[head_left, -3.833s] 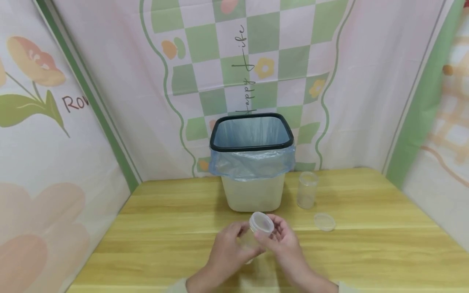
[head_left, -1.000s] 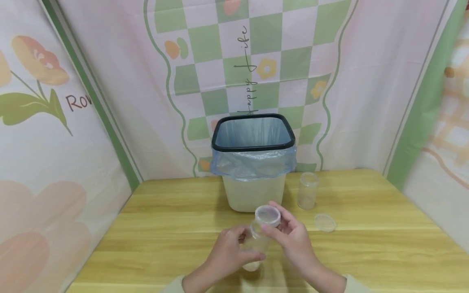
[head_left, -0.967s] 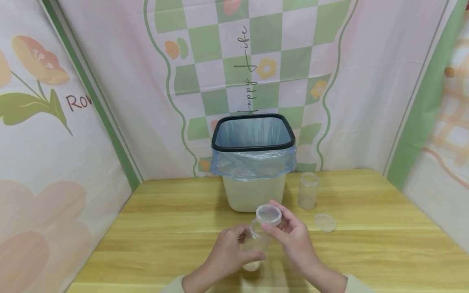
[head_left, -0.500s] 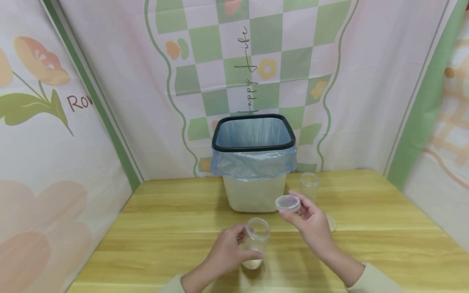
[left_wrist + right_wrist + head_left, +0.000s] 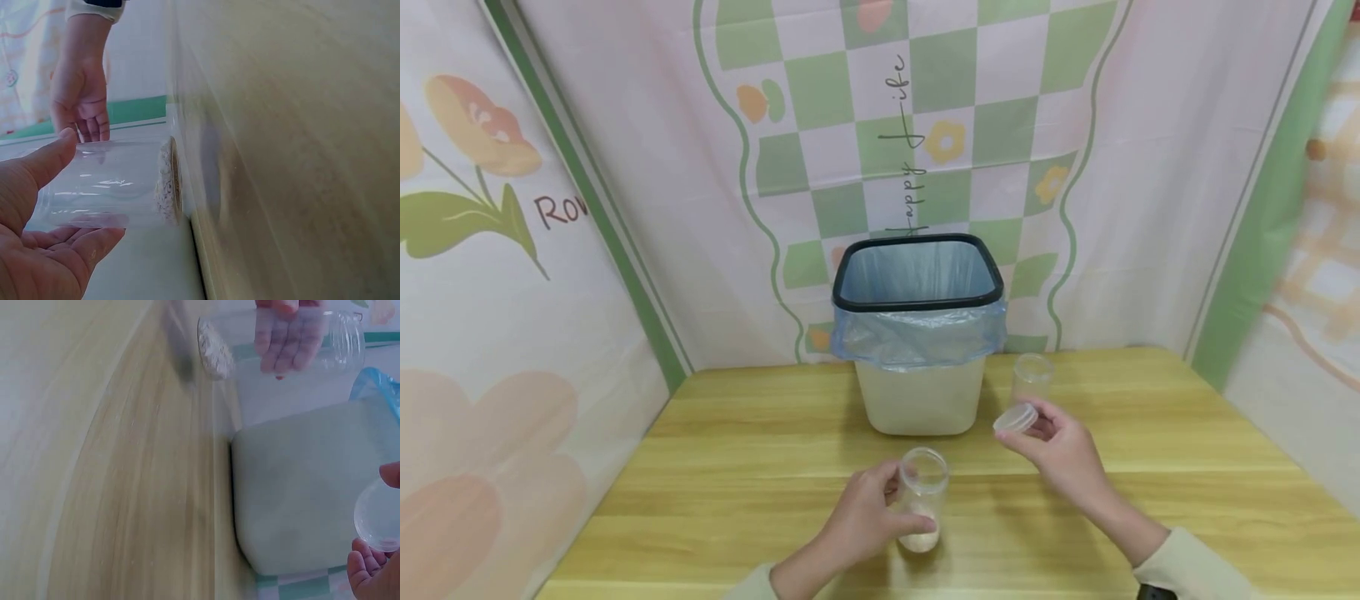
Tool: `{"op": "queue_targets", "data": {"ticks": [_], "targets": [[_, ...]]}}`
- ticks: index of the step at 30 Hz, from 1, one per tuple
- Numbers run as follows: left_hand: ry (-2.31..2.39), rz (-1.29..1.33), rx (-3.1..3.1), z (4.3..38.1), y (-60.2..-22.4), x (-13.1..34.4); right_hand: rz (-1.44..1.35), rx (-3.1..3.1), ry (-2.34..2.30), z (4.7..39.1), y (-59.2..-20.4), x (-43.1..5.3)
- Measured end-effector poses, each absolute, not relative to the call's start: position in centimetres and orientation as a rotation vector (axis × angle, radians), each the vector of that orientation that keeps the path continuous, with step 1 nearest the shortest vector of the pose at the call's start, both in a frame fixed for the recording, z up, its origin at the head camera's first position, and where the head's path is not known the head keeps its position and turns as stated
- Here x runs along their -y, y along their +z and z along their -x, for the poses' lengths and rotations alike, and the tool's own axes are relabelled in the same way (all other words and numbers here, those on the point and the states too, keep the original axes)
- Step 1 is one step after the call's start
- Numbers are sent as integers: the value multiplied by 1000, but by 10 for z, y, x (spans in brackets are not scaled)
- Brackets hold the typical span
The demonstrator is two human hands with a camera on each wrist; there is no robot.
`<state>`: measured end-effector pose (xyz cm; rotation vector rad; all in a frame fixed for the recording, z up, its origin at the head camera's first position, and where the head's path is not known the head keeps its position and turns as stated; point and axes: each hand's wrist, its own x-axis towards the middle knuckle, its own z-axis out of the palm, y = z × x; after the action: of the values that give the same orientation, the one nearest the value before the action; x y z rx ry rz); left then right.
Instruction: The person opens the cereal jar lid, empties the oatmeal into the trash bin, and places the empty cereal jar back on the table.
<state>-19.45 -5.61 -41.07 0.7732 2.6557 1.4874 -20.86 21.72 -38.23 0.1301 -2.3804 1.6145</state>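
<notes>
My left hand (image 5: 868, 517) grips a clear plastic jar (image 5: 925, 496), thumb on the near side and fingers behind it. The jar stands upright with its mouth uncovered. A shallow layer of pale, crumbly bits (image 5: 165, 184) covers its bottom; their kind cannot be told. To the right, my right hand (image 5: 1063, 454) pinches a clear round lid (image 5: 1015, 418) by its edge, tilted, above the table. The lid also shows in the right wrist view, partly cut off by the frame edge. Behind the right hand stands a second clear jar (image 5: 1032, 373), uncovered, its lower part hidden.
A cream bin (image 5: 919, 400) with a black rim and a blue bag liner stands at the back middle of the wooden table (image 5: 737, 467). Printed curtains (image 5: 715, 250) hang close behind the table and at both sides.
The right hand has lifted the lid off the jar, carried it right and tilted it. The left hand keeps its grip on the jar. The loose lid on the table is now hidden.
</notes>
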Motion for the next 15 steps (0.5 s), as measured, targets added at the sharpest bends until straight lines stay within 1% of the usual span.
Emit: {"op": "queue_targets", "data": {"ticks": [7,15], "targets": [[1474,-733,-2636,192,-412,56,-115,2559,1346,216,-392,-227],[1471,-736,-2607,192,-413,56,-212,2700,1087,224,-408,-238]]}}
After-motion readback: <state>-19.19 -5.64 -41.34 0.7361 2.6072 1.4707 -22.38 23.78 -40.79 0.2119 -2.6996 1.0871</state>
